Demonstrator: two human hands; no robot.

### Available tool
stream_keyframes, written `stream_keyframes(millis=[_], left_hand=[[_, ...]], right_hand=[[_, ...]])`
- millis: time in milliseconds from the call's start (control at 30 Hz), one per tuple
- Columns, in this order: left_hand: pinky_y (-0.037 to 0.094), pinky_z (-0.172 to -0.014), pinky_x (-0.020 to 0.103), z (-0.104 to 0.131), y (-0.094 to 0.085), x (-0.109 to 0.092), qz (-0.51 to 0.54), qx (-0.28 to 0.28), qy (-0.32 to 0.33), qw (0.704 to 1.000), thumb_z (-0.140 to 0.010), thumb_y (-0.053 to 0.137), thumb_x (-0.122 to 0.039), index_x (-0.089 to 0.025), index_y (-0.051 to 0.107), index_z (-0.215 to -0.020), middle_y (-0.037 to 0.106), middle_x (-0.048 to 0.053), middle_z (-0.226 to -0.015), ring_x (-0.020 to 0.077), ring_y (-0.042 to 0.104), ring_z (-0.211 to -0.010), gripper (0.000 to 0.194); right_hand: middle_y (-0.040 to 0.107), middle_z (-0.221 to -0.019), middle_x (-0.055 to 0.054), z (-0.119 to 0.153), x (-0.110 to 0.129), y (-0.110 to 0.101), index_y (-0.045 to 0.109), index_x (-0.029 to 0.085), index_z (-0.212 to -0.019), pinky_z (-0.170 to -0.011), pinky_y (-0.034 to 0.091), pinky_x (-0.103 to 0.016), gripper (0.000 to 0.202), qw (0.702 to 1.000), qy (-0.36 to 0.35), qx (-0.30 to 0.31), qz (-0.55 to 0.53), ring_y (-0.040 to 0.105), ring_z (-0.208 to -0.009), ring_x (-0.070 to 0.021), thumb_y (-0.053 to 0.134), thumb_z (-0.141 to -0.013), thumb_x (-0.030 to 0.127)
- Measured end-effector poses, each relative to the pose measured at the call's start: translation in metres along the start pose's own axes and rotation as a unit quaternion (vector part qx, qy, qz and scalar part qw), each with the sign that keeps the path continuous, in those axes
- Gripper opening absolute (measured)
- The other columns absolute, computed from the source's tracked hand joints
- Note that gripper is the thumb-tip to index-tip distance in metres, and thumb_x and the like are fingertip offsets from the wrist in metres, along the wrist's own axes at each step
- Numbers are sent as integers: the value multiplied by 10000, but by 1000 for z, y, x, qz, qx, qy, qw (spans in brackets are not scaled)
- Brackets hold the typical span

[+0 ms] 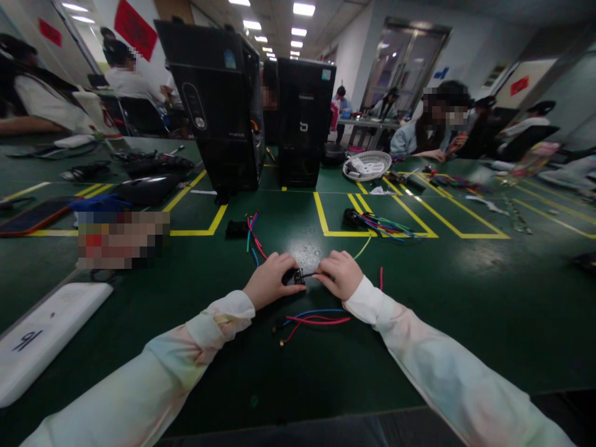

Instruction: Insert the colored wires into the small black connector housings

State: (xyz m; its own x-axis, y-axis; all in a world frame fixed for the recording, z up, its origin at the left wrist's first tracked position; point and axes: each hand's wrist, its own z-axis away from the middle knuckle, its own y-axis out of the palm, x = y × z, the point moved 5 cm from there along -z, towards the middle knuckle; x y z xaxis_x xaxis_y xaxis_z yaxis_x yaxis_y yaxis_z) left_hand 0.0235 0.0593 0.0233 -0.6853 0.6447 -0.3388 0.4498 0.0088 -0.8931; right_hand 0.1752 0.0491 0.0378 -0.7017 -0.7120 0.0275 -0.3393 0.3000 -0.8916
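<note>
My left hand (270, 280) is closed around a small black plastic connector (298, 277), its thumb below and fingers above. Opposite it, my right hand (342, 273) pinches a thin dark wire (309, 274) that runs to the connector. Whether the wire is seated inside cannot be seen. Nearer me on the green table (279, 385) lie loose red wires (326, 320) and a blue wire (310, 311), some with metal ends. Beyond my left hand sits another black connector (237, 229) beside red, blue and green wires. A short red wire (381, 278) lies right of my right hand.
Two black computer towers (223, 118) (302, 124) stand at the back. A bundle of coloured wires (386, 225) lies by yellow tape lines. Behind it is a white basket (367, 165). At left lies a white panel (51, 335). A person (433, 124) works across the table.
</note>
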Motion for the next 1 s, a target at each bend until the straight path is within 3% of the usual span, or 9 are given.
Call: stream_keyframes(millis=[233, 500, 700, 1000], left_hand=[[401, -717, 307, 0, -1, -1, 2, 6, 7, 1000, -722, 594, -516, -188, 527, -887, 542, 31, -903, 201, 441, -832, 373], [406, -703, 304, 1, -2, -1, -7, 2, -1, 1000, -721, 596, -515, -192, 519, -879, 546, 24, -903, 200, 442, -832, 368], [407, -697, 307, 0, -2, -1, -5, -8, -10, 1000, -712, 600, -523, -191, 520, -866, 547, 20, -873, 200, 451, -818, 374], [407, -723, 320, 0, 0, 1, 0, -8, -4, 1000, -704, 608, -519, -189, 531, -855, 552, 24, -868, 200, 460, -814, 371]], right_hand=[[609, -709, -22, -4, -15, 11, 591, 187, -758, -656, 257, -264, 219, 998, 28, 28, -52, 481, -765, -163, 526, -839, 381], [574, -630, -3, -5, 0, -6, 553, 174, -728, -637, 241, -275, 234, 999, 31, -19, -41, 442, -668, -143, 498, -855, 363], [581, -638, -15, -1, 10, -14, 526, 172, -687, -628, 215, -294, 265, 999, -4, -29, 18, 409, -672, -151, 471, -868, 357], [561, -682, -24, 4, 10, 0, 526, 165, -736, -634, 238, -280, 224, 997, -71, 22, -20, 415, -689, -153, 418, -880, 298]])
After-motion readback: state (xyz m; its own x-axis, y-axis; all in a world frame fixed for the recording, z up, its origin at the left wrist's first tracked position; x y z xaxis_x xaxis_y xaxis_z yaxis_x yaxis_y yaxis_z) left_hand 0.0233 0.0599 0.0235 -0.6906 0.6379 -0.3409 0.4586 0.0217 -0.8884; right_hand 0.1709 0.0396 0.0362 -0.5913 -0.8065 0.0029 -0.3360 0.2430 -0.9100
